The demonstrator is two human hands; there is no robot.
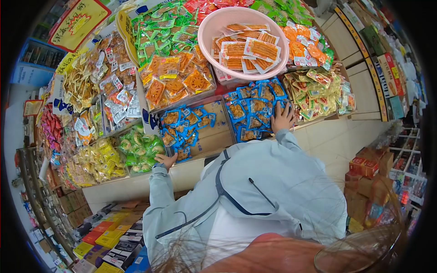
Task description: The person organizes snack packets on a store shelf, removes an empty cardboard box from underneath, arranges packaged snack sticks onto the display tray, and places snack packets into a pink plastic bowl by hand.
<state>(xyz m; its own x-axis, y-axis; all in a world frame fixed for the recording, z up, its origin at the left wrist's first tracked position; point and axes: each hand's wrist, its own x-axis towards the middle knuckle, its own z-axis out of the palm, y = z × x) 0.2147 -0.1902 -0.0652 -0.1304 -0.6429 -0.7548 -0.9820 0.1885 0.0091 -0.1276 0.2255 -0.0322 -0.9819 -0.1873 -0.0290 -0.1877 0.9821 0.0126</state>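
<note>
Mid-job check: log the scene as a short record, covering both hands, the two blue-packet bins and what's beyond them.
left hand: at the near bin edge, between green packets and the left bin's blue packets; nothing seen in its grip
right hand: fingers spread at the right bin's right side; exact contact unclear
left bin: packets mostly leftward, bare cardboard rightward
right bin: fuller, blue packets across it
beyond: pink basket holding packs of orange-brown sticks

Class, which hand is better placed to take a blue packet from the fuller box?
Probably the right hand: it is beside those blue packets, while the left hand is farther away, near the green bags.
</note>
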